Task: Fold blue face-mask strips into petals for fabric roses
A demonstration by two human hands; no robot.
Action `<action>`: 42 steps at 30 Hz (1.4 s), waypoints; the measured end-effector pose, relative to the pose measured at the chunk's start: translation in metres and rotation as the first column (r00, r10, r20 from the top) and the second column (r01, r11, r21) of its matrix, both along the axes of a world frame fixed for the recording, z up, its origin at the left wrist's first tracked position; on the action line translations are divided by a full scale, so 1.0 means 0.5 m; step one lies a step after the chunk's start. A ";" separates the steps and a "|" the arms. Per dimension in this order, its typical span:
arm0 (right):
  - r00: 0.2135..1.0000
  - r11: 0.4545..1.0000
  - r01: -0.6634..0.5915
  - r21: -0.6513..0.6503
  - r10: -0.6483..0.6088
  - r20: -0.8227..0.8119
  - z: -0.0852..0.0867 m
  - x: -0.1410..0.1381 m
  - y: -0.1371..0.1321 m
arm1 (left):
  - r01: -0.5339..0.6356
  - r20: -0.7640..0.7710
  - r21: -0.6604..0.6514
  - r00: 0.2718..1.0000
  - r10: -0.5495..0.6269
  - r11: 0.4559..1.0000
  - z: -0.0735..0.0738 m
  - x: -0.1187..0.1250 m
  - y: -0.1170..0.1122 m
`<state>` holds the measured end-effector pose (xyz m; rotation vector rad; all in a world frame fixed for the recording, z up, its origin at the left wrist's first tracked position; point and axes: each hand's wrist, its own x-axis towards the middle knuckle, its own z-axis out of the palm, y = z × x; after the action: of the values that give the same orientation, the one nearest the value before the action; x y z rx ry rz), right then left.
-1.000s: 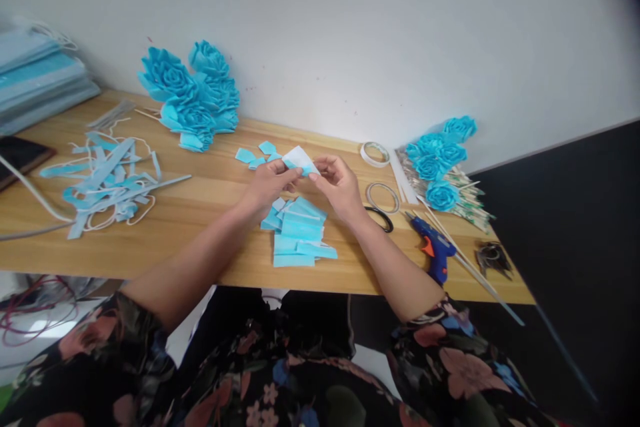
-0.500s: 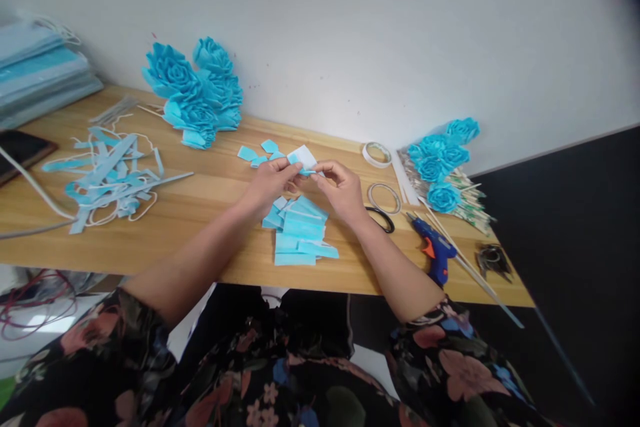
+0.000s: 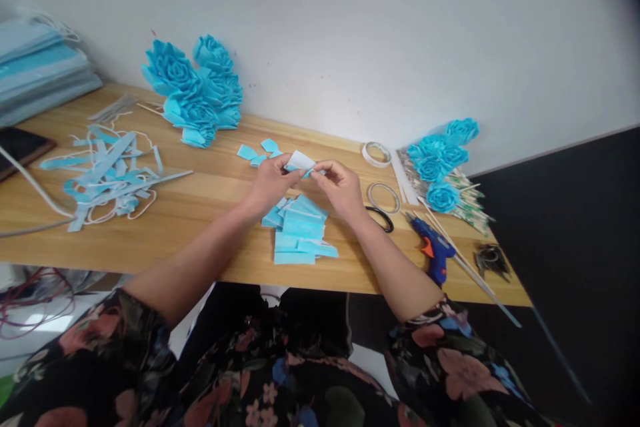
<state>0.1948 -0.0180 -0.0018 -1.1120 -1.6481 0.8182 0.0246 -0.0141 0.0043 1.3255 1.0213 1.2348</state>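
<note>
Both hands meet over the middle of a wooden table (image 3: 200,227). My left hand (image 3: 270,181) and my right hand (image 3: 340,188) pinch the same small light-blue and white piece of material (image 3: 300,161) between thumbs and fingertips, holding it just above the tabletop. Directly under the hands lies a pile of cut light-blue rectangles (image 3: 299,230). A few small blue squares (image 3: 257,152) lie just beyond the hands.
Blue rosette flowers (image 3: 193,90) lean on the wall at the back left, and more flowers on sticks (image 3: 443,163) lie at the right. Blue strip scraps (image 3: 107,170), two tape rolls (image 3: 379,173), black scissors (image 3: 380,217), a blue glue gun (image 3: 434,248) and stacked blue sheets (image 3: 43,77) surround them.
The piece has been turned and folded slightly between the fingers. Both hands stay in the same place.
</note>
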 end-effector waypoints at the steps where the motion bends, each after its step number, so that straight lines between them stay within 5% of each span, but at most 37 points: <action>1: 1.000 1.000 0.001 -0.002 -0.001 -0.007 0.000 0.000 0.000 | 0.002 -0.018 0.017 1.000 -0.001 1.000 0.001 0.001 0.000; 11: 0.999 0.999 0.032 -0.039 -0.033 -0.023 0.000 -0.002 0.001 | 0.001 -0.156 0.122 0.988 0.018 0.993 -0.001 0.004 -0.002; 20: 0.983 0.995 -0.002 -0.103 -0.017 -0.185 -0.003 0.002 0.005 | 0.047 0.113 -0.057 0.993 -0.040 0.997 0.005 0.006 -0.005; 25: 0.977 0.995 -0.013 -0.097 -0.007 -0.211 -0.007 -0.002 0.005 | 0.115 0.049 -0.125 0.993 -0.109 0.986 0.006 0.009 -0.012; 42: 0.985 0.997 0.023 -0.070 -0.034 -0.167 0.011 -0.005 -0.005 | -0.008 -0.080 -0.012 0.997 0.007 1.000 -0.004 0.005 -0.002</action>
<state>0.1923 -0.0206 0.0039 -1.0808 -1.4707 0.9297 0.0273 -0.0153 0.0021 1.3722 1.0898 1.1870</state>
